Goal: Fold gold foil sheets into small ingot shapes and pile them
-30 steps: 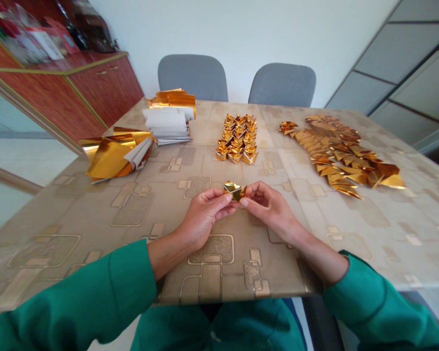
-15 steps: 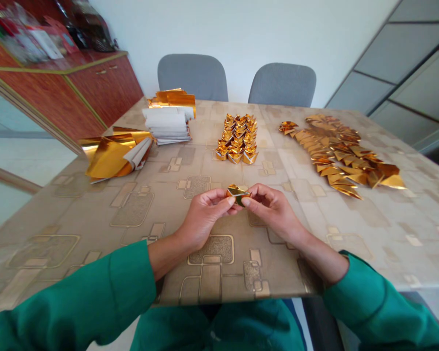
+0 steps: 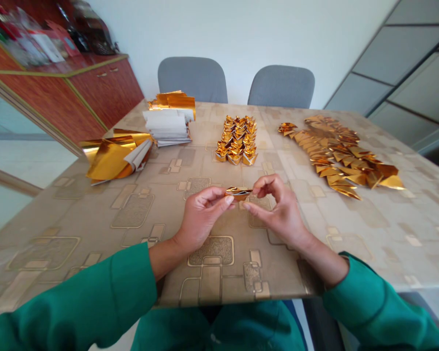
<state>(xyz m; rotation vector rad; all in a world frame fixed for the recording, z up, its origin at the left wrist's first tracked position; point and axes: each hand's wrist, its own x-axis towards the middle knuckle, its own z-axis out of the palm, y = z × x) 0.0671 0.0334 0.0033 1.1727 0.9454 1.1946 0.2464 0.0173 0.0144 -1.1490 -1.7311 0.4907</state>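
A small folded gold paper ingot (image 3: 238, 194) is held above the near middle of the table, its pale inner edge showing along the top. My left hand (image 3: 203, 214) pinches its left end between thumb and fingers. At the right end is my right hand (image 3: 277, 204), thumb and forefinger apart; the forefinger is by the paper's tip and the thumb sits lower, off the paper. Whether that forefinger touches cannot be made out. Beyond my hands stand rows of finished gold paper ingots (image 3: 236, 140), packed closely together.
Flat folded gold pieces (image 3: 336, 151) lie overlapping at the right. A stack of folded paper (image 3: 168, 127) and loose gold sheets (image 3: 113, 155) sit at the left. The patterned tablecloth (image 3: 139, 209) reaches two grey chairs (image 3: 192, 80). A wooden cabinet (image 3: 102, 92) stands behind left.
My right thumb and fingers have spread apart and come off the front of the ingot. The ingot has tilted and shows less of its front. My left hand keeps its pinch.
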